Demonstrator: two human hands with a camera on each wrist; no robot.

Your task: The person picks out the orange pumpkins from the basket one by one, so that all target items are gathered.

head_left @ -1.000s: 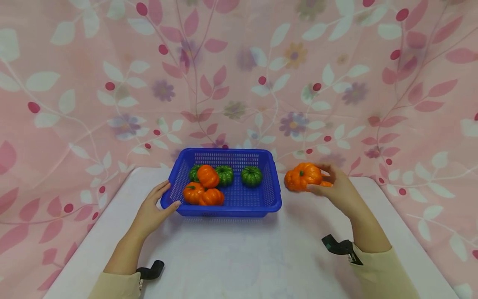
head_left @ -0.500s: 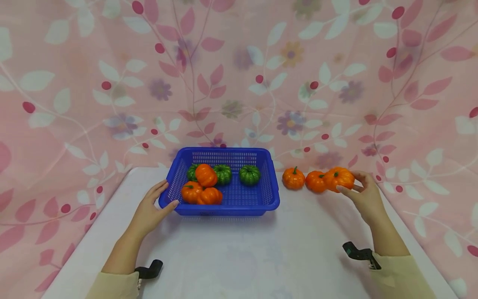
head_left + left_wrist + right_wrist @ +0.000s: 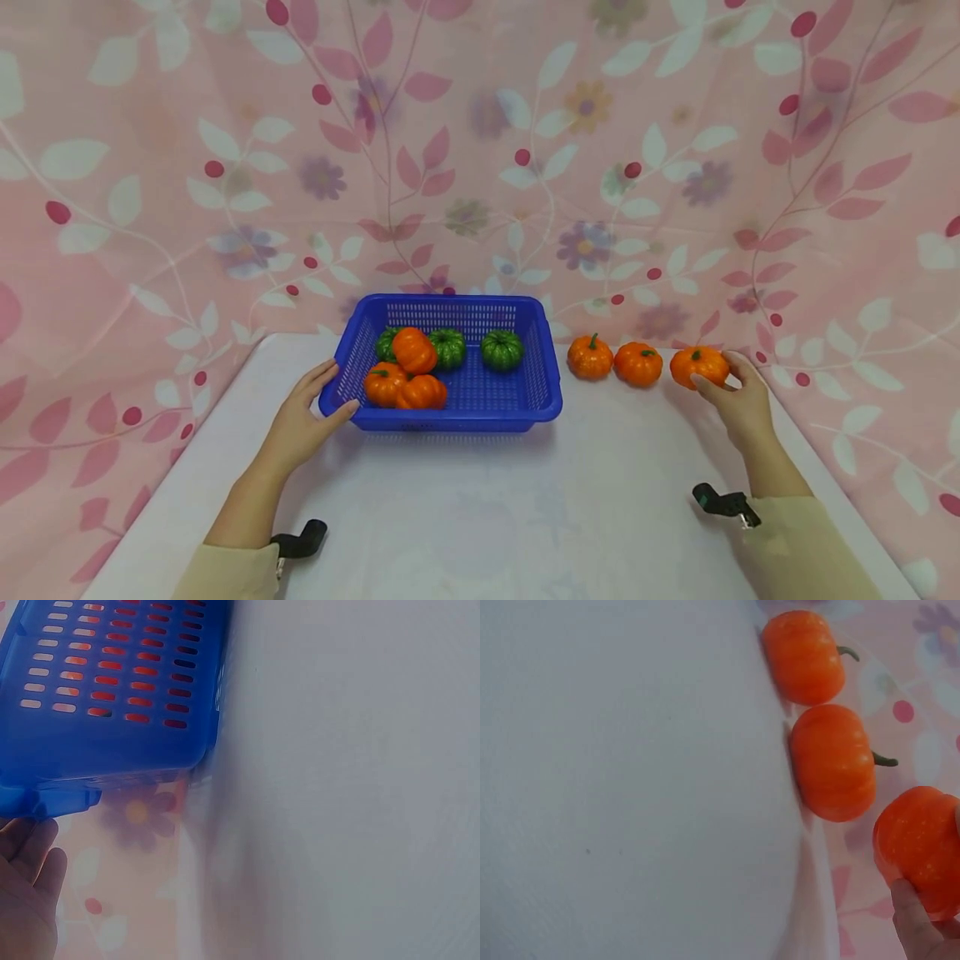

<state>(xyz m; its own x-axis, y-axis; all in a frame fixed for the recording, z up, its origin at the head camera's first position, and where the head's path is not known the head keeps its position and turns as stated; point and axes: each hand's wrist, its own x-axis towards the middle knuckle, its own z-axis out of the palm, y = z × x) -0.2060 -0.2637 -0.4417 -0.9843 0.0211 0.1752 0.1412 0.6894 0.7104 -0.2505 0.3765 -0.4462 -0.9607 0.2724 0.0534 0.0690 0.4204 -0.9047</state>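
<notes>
A blue slotted basket point(image 3: 551, 392) stands at the back of the white table and holds three orange and three green toy pumpkins. My left hand point(image 3: 303, 421) rests on its left front corner, thumb against the rim point(image 3: 45, 799), fingers fairly straight. To the right of the basket, three orange pumpkins lie in a row on the table. My right hand point(image 3: 731, 400) grips the rightmost orange pumpkin point(image 3: 696, 365) point(image 3: 919, 844), which sits on the table. The other two point(image 3: 589, 357) point(image 3: 637, 363) lie free point(image 3: 802, 656) point(image 3: 832, 761).
A pink flowered cloth point(image 3: 480, 150) hangs behind and around the white table point(image 3: 480, 517). Black wrist straps point(image 3: 300, 542) point(image 3: 723, 502) show near both sleeves. The table's right edge lies close behind the row of pumpkins.
My right hand carried the orange pumpkin to the right from beside the basket and lowered it at the right end of the row. The left hand and basket stayed put.
</notes>
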